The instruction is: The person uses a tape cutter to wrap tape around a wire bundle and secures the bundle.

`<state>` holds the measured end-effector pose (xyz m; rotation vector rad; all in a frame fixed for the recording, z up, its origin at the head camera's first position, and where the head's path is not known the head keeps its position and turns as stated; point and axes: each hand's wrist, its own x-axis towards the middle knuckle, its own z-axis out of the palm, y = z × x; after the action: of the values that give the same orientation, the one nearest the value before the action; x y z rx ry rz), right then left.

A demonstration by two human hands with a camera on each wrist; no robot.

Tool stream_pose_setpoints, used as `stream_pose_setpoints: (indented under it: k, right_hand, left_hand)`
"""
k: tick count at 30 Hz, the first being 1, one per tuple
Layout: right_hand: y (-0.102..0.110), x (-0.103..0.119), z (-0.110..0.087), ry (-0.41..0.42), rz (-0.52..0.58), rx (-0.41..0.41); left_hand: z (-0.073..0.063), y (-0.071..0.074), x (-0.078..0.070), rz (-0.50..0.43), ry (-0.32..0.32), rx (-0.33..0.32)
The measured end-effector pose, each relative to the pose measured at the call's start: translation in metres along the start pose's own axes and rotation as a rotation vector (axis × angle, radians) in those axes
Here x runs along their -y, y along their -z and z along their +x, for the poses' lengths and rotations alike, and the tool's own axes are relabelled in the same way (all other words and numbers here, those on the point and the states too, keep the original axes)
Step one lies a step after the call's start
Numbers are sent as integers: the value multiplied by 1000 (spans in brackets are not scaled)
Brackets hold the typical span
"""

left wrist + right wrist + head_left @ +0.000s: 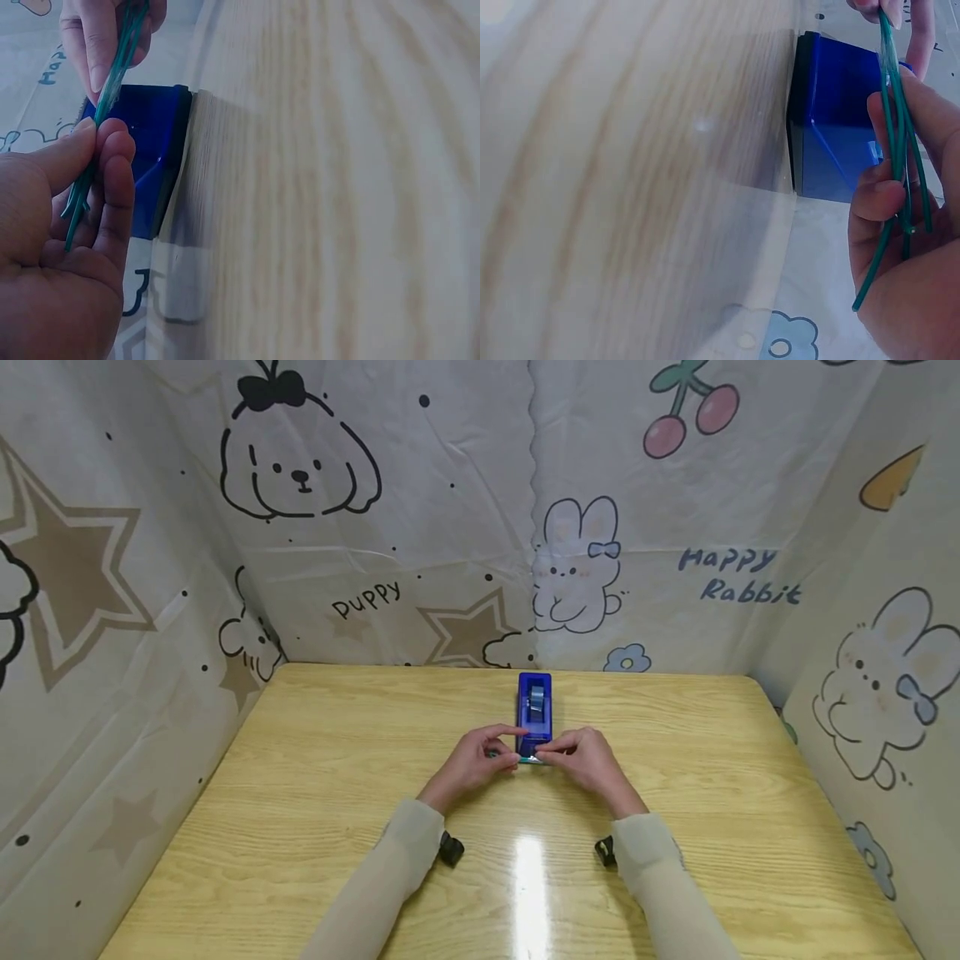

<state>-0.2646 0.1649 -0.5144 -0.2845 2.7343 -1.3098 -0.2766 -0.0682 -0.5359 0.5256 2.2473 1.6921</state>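
Both hands hold a bundle of thin green wires [87, 174] between them, just in front of a blue tape dispenser [535, 729]. Clear tape [888, 58] wraps the middle of the bundle. My left hand [474, 762] pinches one end between thumb and fingertips, the wire tips lying over its palm. On the other side, my right hand [587, 762] pinches the bundle near the tape, and loose wire ends fan out across its palm in the right wrist view. A roll of tape [536, 700] sits inside the dispenser, which stands upright on the table.
The light wooden table [337, 735] reaches back to a printed cloth [420, 460] hanging behind and at both sides. The dispenser stands near the table's far edge. Black wrist straps [452, 849] show at the sleeve cuffs.
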Motion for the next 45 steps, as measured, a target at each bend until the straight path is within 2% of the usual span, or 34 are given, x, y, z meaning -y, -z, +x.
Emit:
stream_pose_setpoints:
  k: [9,20,27,33,37,45]
  right_hand:
    - [4,4,-1,20,-8,-12]
    - [3,0,-2,14,-5,-15]
    - [7,-3,-5,20,38,-20]
    - [12,-2,-8,60,73,-15]
    - [15,-1,-11,83,72,-1]
    - [18,3,-16,142,53,76]
  left_hand:
    - [-1,-1,-2,16,-32,-17]
    - [-3,-2,-1,36,-27,-21]
    - [-3,-3,-1,23,-27,-27]
    - [-5,-3,-1,7,-10,-46]
    - [-5,-3,-2,-13,-8,-56]
    - [-10,-4,-6,-15,-56,-82]
